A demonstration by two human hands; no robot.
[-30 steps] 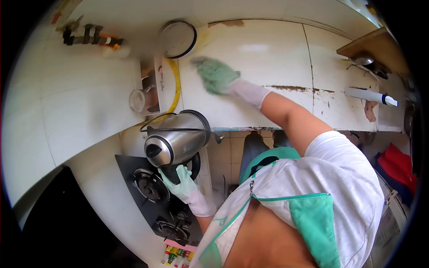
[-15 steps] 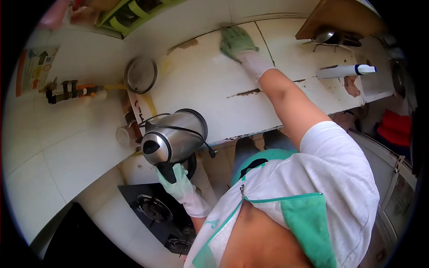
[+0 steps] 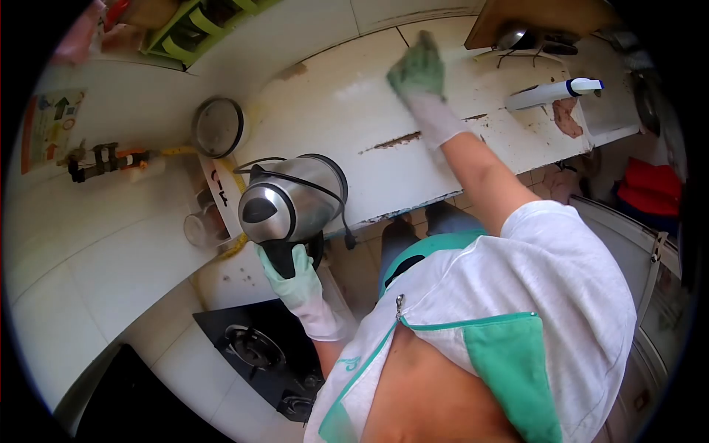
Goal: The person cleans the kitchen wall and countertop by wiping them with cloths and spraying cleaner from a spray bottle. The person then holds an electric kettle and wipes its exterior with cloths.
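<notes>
My left hand [image 3: 292,279], in a pale green and white rubber glove, grips the black handle of a steel electric kettle [image 3: 292,207]. The kettle is tilted on its side, its power cord [image 3: 325,215] wrapped loosely over the body with the plug hanging. My right hand [image 3: 419,71], also gloved, reaches over the worn white countertop [image 3: 310,118] near its back edge. Motion blurs its fingers; a small greyish patch shows by the fingertips, and I cannot make out whether anything is under the palm.
A white spray bottle [image 3: 550,94] lies at the right, near a wire stand [image 3: 521,48]. A round lid [image 3: 218,127] leans at the left, above a clear jar [image 3: 203,229]. Below is a black gas hob [image 3: 255,347]. Chipped gaps mark the countertop's surface.
My right hand has moved right along the countertop, away from the back edge. My left hand keeps hold of the kettle, which has turned slightly. The whole view has shifted a little.
</notes>
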